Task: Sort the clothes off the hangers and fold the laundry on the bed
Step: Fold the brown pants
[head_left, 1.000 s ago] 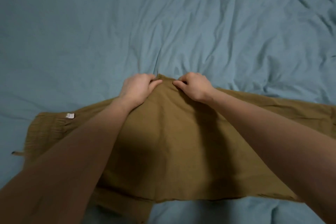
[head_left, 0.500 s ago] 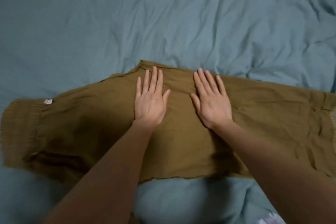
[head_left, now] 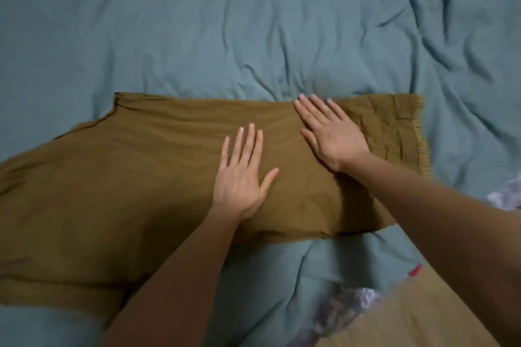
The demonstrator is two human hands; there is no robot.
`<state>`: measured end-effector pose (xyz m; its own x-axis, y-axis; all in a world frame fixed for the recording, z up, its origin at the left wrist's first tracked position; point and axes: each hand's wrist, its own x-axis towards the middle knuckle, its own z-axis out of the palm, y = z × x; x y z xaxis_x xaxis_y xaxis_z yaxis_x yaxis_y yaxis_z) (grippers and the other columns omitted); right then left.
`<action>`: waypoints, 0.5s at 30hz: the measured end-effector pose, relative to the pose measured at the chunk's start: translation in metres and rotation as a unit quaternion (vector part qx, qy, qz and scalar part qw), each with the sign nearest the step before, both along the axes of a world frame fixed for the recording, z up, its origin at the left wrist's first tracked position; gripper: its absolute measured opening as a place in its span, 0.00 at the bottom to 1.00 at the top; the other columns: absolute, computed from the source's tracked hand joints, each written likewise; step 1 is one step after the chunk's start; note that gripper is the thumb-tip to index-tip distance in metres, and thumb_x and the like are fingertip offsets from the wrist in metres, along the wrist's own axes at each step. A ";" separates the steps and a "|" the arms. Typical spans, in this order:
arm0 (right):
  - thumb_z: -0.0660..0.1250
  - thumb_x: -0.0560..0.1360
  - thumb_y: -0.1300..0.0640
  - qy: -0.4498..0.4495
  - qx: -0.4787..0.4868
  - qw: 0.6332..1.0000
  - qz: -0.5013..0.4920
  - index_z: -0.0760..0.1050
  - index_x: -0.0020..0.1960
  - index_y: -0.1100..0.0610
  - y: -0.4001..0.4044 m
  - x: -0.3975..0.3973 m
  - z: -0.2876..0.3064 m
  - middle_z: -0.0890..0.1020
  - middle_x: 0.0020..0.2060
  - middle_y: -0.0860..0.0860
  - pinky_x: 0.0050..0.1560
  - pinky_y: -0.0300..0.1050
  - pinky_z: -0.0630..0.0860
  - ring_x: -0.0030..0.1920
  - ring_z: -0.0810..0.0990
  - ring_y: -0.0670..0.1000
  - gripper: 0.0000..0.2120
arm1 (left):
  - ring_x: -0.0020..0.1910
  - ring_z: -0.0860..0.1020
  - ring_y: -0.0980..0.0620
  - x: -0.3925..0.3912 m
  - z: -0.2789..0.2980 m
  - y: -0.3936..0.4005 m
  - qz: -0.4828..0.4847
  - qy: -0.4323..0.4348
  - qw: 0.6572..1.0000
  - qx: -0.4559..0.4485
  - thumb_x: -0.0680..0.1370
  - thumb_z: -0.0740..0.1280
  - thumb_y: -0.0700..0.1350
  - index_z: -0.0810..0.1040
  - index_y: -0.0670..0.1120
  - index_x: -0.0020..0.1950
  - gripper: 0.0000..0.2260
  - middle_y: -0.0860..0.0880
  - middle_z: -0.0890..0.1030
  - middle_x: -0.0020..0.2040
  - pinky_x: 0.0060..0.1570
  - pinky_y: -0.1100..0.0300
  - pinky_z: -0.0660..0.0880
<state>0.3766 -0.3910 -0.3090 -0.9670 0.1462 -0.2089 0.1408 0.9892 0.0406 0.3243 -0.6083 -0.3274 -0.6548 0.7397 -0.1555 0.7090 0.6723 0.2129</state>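
Across the whole view, a bed [head_left: 253, 22] is covered by a rumpled blue-grey sheet, its creases thickest at the upper right. On the near half of the bed, an olive-brown garment [head_left: 141, 183] is laid flat, stretching from the left edge of the view to a frayed hem [head_left: 420, 132] on the right; it looks like a pair of trousers laid lengthwise, though the cut cannot be told for sure. Two bare forearms are extended from the bottom of the view onto the cloth. The left hand [head_left: 242, 177] is pressed palm-down near the garment's middle, its fingers [head_left: 248, 144] straight and released, nothing grasped. The right hand [head_left: 332, 135] is laid flat just beside it, farther right and nearer the far edge, fingers likewise straight and spread. At the lower right, a patterned cloth [head_left: 346, 307] and a strip of tan surface [head_left: 423, 313] are seen, both blurred.

A second ago the far edge of the garment was pinched in both hands; half a second ago the hands were flattened side by side on the middle. The view is now shifted rightward, so that the frayed hem is shown, and the right hand is moved toward it. The garment is judged to be smoothed before folding, with the first fold not yet made.
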 end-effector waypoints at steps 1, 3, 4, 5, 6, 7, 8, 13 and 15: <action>0.40 0.79 0.45 0.007 0.015 0.999 -0.036 0.50 0.78 0.55 0.016 0.001 -0.002 0.55 0.78 0.50 0.74 0.45 0.41 0.77 0.51 0.48 0.30 | 0.78 0.53 0.45 0.006 -0.010 -0.009 -0.013 0.006 1.000 -0.017 0.80 0.48 0.62 0.55 0.41 0.78 0.34 0.43 0.54 0.79 0.75 0.45 0.50; 0.42 0.80 0.46 0.040 0.032 0.994 -0.097 0.49 0.78 0.57 0.030 0.000 -0.003 0.53 0.78 0.52 0.75 0.46 0.41 0.77 0.49 0.50 0.29 | 0.78 0.54 0.45 0.009 -0.019 -0.018 -0.025 0.023 0.999 -0.027 0.79 0.48 0.62 0.55 0.40 0.78 0.34 0.42 0.55 0.78 0.75 0.45 0.50; 0.45 0.81 0.47 0.069 0.020 0.991 -0.112 0.50 0.78 0.59 0.023 -0.001 0.002 0.52 0.78 0.54 0.76 0.47 0.42 0.78 0.50 0.51 0.29 | 0.78 0.54 0.45 0.008 -0.016 -0.016 -0.026 0.029 0.999 -0.023 0.80 0.47 0.61 0.55 0.40 0.78 0.33 0.42 0.55 0.78 0.75 0.45 0.50; 0.47 0.82 0.48 0.099 -0.005 0.989 -0.114 0.51 0.78 0.60 0.009 0.000 0.008 0.53 0.77 0.55 0.76 0.48 0.44 0.77 0.51 0.52 0.28 | 0.78 0.53 0.46 0.006 -0.008 -0.007 -0.018 0.033 0.999 -0.008 0.80 0.47 0.60 0.55 0.41 0.78 0.32 0.43 0.54 0.79 0.75 0.45 0.49; 0.49 0.82 0.49 0.124 -0.033 0.987 -0.102 0.53 0.78 0.61 -0.006 0.006 0.011 0.54 0.77 0.56 0.76 0.49 0.46 0.77 0.52 0.53 0.28 | 0.78 0.52 0.46 0.005 0.003 0.007 -0.006 0.033 0.999 0.018 0.80 0.47 0.58 0.54 0.42 0.78 0.31 0.44 0.54 0.79 0.75 0.45 0.48; 0.49 0.81 0.49 0.140 -0.052 0.986 -0.078 0.54 0.77 0.61 -0.018 0.016 0.011 0.56 0.77 0.56 0.76 0.49 0.47 0.77 0.53 0.53 0.28 | 0.78 0.52 0.47 0.008 0.012 0.025 0.003 0.027 0.999 0.047 0.81 0.47 0.57 0.54 0.42 0.79 0.30 0.44 0.53 0.79 0.75 0.45 0.47; 0.49 0.81 0.49 0.132 -0.058 0.987 -0.064 0.55 0.77 0.60 -0.023 0.029 0.008 0.56 0.77 0.55 0.76 0.50 0.47 0.77 0.54 0.53 0.28 | 0.78 0.51 0.47 0.013 0.018 0.043 0.003 0.021 0.997 0.068 0.81 0.48 0.56 0.54 0.43 0.79 0.29 0.45 0.53 0.79 0.76 0.46 0.46; 0.41 0.80 0.44 0.007 0.020 0.978 -0.207 0.47 0.79 0.56 0.035 0.113 -0.012 0.53 0.78 0.51 0.75 0.47 0.39 0.77 0.50 0.50 0.30 | 0.78 0.51 0.45 0.058 -0.004 0.028 -0.037 0.021 0.999 -0.033 0.80 0.45 0.64 0.54 0.45 0.79 0.34 0.46 0.52 0.79 0.76 0.45 0.48; 0.43 0.80 0.44 0.032 0.010 0.972 -0.231 0.47 0.79 0.58 0.030 0.105 -0.002 0.51 0.78 0.53 0.75 0.48 0.39 0.78 0.49 0.51 0.30 | 0.78 0.51 0.44 0.061 -0.008 0.017 -0.014 0.035 0.999 -0.035 0.79 0.45 0.65 0.54 0.44 0.79 0.35 0.44 0.52 0.79 0.75 0.45 0.48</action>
